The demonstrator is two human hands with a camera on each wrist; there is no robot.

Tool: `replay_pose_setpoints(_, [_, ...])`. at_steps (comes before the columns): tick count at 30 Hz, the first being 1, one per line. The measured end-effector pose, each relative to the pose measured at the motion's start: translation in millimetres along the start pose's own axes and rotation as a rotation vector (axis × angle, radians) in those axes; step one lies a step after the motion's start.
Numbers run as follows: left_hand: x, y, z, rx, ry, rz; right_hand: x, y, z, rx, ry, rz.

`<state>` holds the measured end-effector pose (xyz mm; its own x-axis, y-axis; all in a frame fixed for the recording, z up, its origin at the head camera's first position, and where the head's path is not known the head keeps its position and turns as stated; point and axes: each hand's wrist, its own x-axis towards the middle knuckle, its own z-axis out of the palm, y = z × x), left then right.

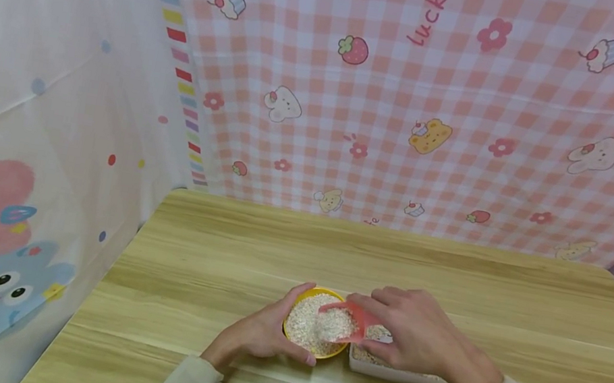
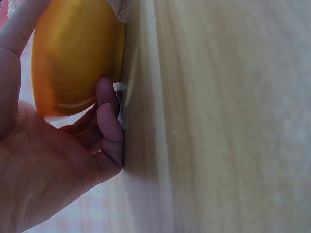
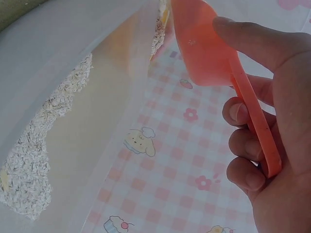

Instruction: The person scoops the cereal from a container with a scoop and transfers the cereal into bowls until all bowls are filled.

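Note:
My left hand grips a yellow bowl from its left side, thumb near the front and fingers round the back. Pale flakes that look like oats fill much of the bowl. With my right hand I hold a pinkish-red scoop by its handle, fingers curled round it. The scoop carries a heap of the same flakes and is tilted over the bowl's right side. A whitish rectangular container with more flakes sits under my right hand, which partly hides it.
The bowl and container stand close together near the front of a wood-grain table. Behind the table hangs a pink checked cloth; a white cartoon-print cloth hangs along the left.

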<state>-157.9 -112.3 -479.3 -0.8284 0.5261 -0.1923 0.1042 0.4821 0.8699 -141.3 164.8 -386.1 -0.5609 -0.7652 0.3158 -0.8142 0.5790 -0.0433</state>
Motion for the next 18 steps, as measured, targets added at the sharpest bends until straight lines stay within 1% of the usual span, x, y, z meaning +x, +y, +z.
replay_pose_setpoints(7, [-1.4,1.0,-0.4,0.001,0.003,-0.020,2.9,0,0,-0.016,-0.002,-0.025])
replay_pose_setpoints(13, [-2.4,2.4,-0.6,-0.008,0.006,-0.019,8.2,2,-1,-0.029,0.042,-0.061])
replay_pose_setpoints(18, [-2.3,2.1,-0.6,-0.018,0.005,-0.018,13.9,3,-2,-0.029,0.032,-0.053])
